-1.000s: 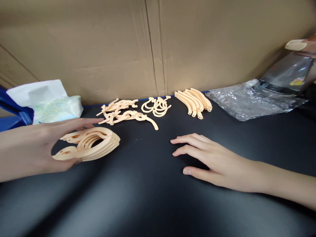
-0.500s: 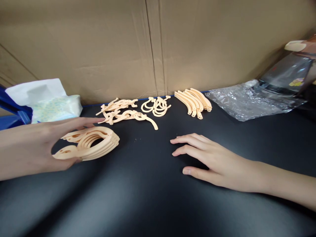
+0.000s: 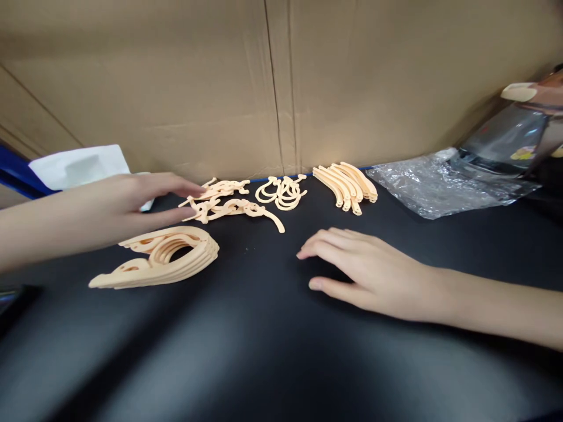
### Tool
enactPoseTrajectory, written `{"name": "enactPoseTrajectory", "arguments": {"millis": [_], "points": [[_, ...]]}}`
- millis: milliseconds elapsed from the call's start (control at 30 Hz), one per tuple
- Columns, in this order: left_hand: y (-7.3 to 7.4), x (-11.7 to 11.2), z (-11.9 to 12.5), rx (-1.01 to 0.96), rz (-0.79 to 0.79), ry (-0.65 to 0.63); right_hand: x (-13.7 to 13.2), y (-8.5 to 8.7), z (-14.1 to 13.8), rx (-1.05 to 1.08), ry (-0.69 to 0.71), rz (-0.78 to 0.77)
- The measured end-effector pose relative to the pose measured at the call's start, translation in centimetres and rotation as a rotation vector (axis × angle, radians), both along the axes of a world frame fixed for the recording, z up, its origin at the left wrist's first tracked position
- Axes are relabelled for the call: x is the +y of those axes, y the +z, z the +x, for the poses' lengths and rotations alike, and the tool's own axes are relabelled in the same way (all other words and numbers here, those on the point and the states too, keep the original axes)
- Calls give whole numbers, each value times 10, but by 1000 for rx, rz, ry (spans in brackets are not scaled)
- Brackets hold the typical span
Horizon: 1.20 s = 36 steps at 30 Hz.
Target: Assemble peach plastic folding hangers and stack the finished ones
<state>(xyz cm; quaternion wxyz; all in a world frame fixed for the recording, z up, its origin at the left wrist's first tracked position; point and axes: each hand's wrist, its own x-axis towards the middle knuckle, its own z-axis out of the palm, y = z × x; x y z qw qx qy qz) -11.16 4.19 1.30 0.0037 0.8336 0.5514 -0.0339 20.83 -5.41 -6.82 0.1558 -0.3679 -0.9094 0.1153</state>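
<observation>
My left hand (image 3: 132,202) hovers above the black table (image 3: 272,351) with its fingers stretched out, the tips close to a loose heap of peach plastic pieces (image 3: 222,202). It holds nothing. Just below it lies a stack of peach curved frames (image 3: 162,258), free on the table. My right hand (image 3: 365,272) rests flat on the table, fingers slightly spread and empty. Farther back lie a bunch of peach hooks (image 3: 284,190) and a row of peach curved bars (image 3: 347,184).
A cardboard wall (image 3: 272,82) closes off the back. A crumpled clear plastic bag (image 3: 435,181) and a dark pouch (image 3: 510,138) lie at the right. White paper (image 3: 79,164) and a blue edge (image 3: 17,179) sit at the left.
My left hand has let go of the stack of curved frames and moved up and back toward the loose heap. The stack stays on the table. My right hand shifted slightly left.
</observation>
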Motion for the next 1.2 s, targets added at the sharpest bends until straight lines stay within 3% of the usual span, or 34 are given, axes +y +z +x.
{"name": "enactPoseTrajectory", "arguments": {"millis": [133,300,533,733,900,1033,1100,1167,1200], "points": [[-10,30,32,188,-31,-216,38,7,-25,-36,-133,143],[-23,49,56,242,-35,-232,76,7,-58,-140,-257,145],[-26,50,53,237,16,-248,92,8,-79,-112,-227,122],[-20,32,56,230,208,-250,103,8,-77,7,-228,49],[-10,11,61,-8,489,-293,101,10,-60,151,-248,-39],[-8,-16,79,-173,528,-385,84,12,-36,224,-281,-85],[-14,-37,94,-339,402,-429,70,11,-22,235,-287,-60],[-27,-59,110,-649,158,-358,54,9,-8,190,-275,9],[-36,-70,117,-847,-58,-291,46,8,-2,142,-273,34]]}}
